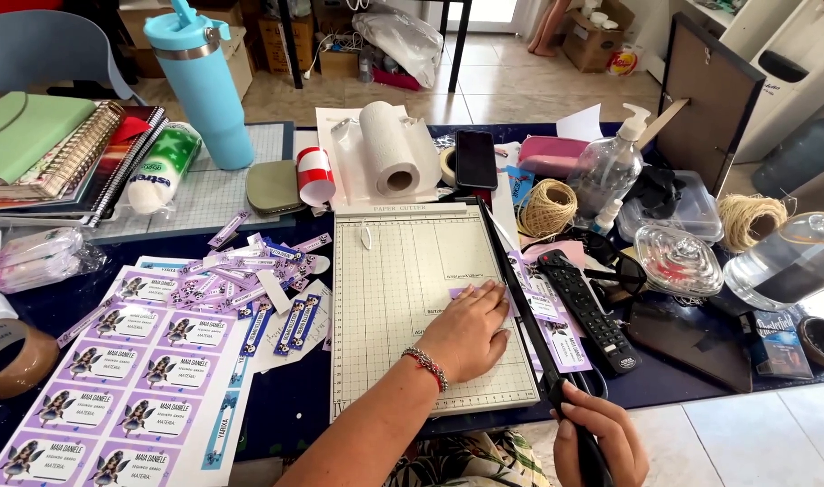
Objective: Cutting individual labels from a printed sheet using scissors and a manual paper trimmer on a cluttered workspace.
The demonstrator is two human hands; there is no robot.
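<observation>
Down by the camera, my right hand (601,437) is squeezed around the black handle (581,424) of the paper cutter (403,298). I see a cutter that is flat and pale, with a grid of thin lines and a long black blade arm on its right edge. My left hand (470,329) lies flat on it, fingers pressing a small purple label strip (461,292) near the blade. Left of the cutter sit sticker sheets (123,379). A black remote (588,311) lies just right of it.
</observation>
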